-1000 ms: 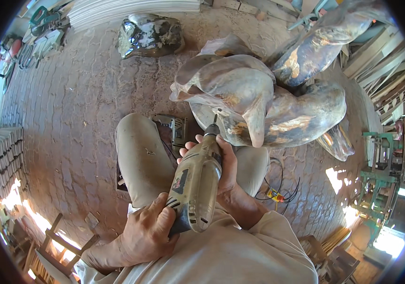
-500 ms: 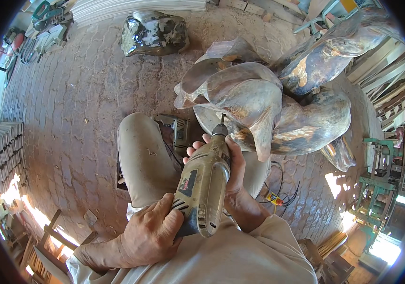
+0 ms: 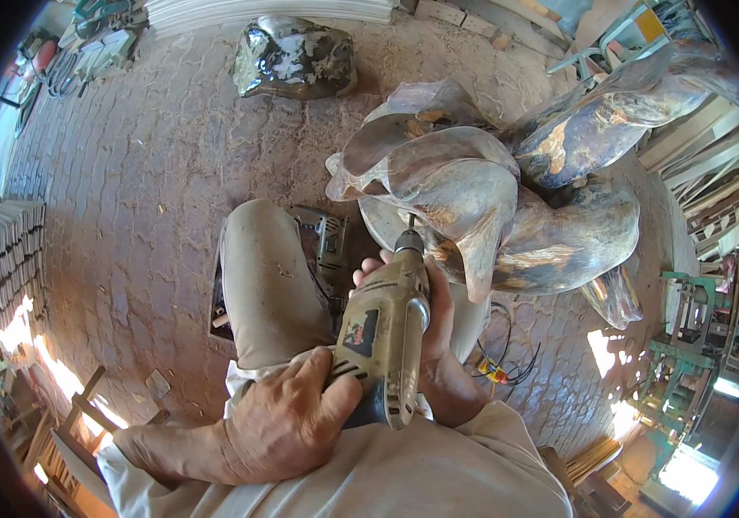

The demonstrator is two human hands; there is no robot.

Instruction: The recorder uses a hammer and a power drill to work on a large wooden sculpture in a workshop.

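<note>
As the head view looks down over the lap, the drill [image 3: 386, 332] is seen in the middle, held between the two hands, with its chuck [image 3: 410, 242] directed away from the body toward the carving [image 3: 451, 177]. The left hand [image 3: 287, 414] is closed around the rear of the drill. The right hand [image 3: 440, 311] grips the front part from the right and from below, and its fingertips come out on the left side, behind the chuck. The bit [image 3: 411, 221] is very near the carving, but at this size I cannot tell whether they touch.

The drill should be rather heavy, I judge, and rigid, with most of its weight in the thick body, so two hands are a sensible support. Its casing looks worn and smooth and may slip a little; therefore the rear end and the rounded front are the good places to hold. The chuck and the bit are better left free of fingers, because they can turn; the thin bit could probably snap if bent sideways.

The carving seems hard and heavy. Its glossy folds may be slippery, and the thin edges look more fragile than the thick parts. Beside the left knee [image 3: 261, 233], a second tool [image 3: 332, 237] lies on the floor [image 3: 128, 259].
</note>
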